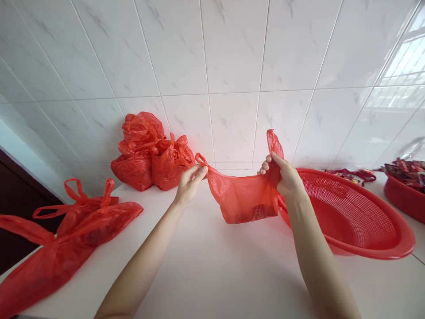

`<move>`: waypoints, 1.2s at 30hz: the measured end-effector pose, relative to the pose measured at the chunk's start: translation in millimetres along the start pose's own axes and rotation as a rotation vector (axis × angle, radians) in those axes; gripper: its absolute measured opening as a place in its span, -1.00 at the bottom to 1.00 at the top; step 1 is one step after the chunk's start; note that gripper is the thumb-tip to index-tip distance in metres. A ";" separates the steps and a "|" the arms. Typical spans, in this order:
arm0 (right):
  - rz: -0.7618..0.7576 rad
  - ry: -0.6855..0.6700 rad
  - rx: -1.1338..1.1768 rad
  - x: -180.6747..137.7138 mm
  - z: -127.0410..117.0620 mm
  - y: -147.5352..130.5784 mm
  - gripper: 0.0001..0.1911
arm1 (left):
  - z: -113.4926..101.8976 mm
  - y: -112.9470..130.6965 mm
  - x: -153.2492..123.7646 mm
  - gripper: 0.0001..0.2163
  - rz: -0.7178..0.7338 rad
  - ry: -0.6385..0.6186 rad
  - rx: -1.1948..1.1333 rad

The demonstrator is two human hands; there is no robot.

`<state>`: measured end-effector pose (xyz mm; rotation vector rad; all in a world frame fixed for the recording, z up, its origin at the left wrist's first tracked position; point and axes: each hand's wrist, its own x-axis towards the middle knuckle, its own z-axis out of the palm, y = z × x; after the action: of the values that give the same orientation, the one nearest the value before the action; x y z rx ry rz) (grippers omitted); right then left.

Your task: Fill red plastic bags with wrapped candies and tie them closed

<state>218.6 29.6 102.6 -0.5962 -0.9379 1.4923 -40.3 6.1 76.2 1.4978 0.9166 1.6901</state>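
White counter (212, 274) beneath bag (244, 195), basket rim (407, 241) beside.

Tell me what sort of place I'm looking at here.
Probably a kitchen or utility room, though I can't be sure: a white worktop stands against a wall of pale marbled tiles, with a large red perforated basket at the right.

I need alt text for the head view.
The left hand and right hand hold a thin red plastic bag by its handles over a white surface. More red plastic bags lie left; a round red perforated plastic basket sits right.
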 end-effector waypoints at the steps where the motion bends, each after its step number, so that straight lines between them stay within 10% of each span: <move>1: 0.005 0.005 -0.024 -0.7 0.7 -0.2 -0.63 | 2.0 2.9 1.8 -0.66 0.017 0.008 -0.010; 17: -0.002 -0.304 -0.709 -31.9 25.9 -4.4 -0.65 | 66.6 35.6 15.3 -0.79 0.524 -0.421 0.433; 26: -0.070 -0.417 -0.994 -32.2 19.2 -8.5 -0.84 | 68.0 17.4 14.9 -0.74 0.242 -0.317 0.456; 36: -0.313 -0.394 -1.158 -24.2 11.1 -1.1 -0.79 | 68.9 2.1 9.9 -0.48 -0.156 -0.605 0.121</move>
<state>213.9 3.6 105.8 -0.9090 -2.1163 0.6695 27.2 17.7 88.9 1.8181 0.7810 0.9880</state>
